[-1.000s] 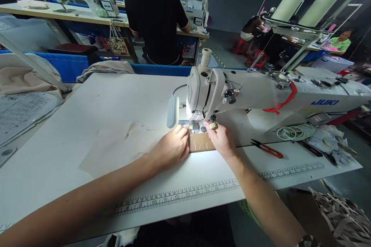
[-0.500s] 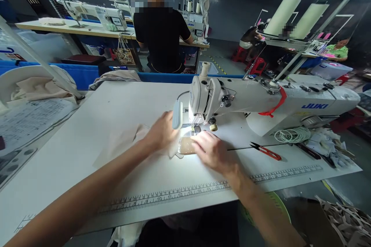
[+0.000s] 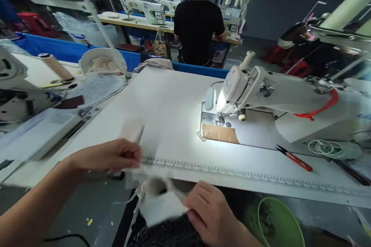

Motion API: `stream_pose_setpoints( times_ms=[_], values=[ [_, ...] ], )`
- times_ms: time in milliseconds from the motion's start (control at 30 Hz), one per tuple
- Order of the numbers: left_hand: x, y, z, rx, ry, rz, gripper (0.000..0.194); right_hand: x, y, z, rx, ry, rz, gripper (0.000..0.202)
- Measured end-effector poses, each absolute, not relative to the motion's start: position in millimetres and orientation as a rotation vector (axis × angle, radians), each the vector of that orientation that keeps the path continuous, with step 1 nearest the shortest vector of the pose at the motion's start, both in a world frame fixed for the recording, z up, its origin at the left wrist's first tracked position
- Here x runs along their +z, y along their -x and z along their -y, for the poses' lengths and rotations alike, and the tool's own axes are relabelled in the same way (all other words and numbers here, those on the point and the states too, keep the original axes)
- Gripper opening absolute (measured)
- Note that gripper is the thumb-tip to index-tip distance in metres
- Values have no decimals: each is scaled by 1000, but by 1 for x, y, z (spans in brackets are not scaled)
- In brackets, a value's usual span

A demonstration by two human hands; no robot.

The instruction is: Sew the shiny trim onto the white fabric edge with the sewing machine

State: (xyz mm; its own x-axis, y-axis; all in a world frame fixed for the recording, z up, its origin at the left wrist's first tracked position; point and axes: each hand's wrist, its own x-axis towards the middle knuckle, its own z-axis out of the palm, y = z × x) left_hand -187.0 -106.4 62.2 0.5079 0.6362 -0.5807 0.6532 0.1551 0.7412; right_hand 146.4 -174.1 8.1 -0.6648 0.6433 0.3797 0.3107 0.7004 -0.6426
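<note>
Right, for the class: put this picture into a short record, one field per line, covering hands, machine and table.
Left hand: closed, apparently gripping a pale piece, blurred
Right hand: holding the edge of white cloth
Sewing machine: both hands away; tan strip before its head
Table: printed ruler along near edge
Snips: red-handled, right of tan strip

Off-white cloth (image 3: 162,209), dark ruler markings (image 3: 220,172), white sewing machine (image 3: 292,92), red ribbon (image 3: 322,105), orange-handled snips (image 3: 298,161), green bin (image 3: 285,222)
</note>
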Motion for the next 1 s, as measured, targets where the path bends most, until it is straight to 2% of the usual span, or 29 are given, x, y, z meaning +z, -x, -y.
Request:
stream_pose_setpoints(
  times_ms=[100,167,300,367,500,667,800,1000],
  values=[
    [46,209,158,-71,-1436,-1166,39,-13,-160,197,1536,981,1868,18],
    [14,208,176,-38,-1452,-1172,42,-41,-164,204,1782,1230,1437,31],
    [-75,191,174,144,-1502,-1225,60,-117,-166,198,1631,1437,1299,47],
    [-111,184,164,179,-1534,-1251,62,-153,-166,191,1543,1544,1292,53],
    [-145,182,153,223,-1628,-1288,63,-199,-171,185,1449,1711,1428,37],
    [-155,184,168,312,-1743,-1331,62,-208,-179,197,1331,1738,1689,21],
    [-164,180,182,321,-1873,-1362,66,-201,-178,202,1284,1688,1810,23],
    [-161,174,178,187,-1980,-1328,56,-188,-166,204,1251,1568,1905,32]
  ],
)
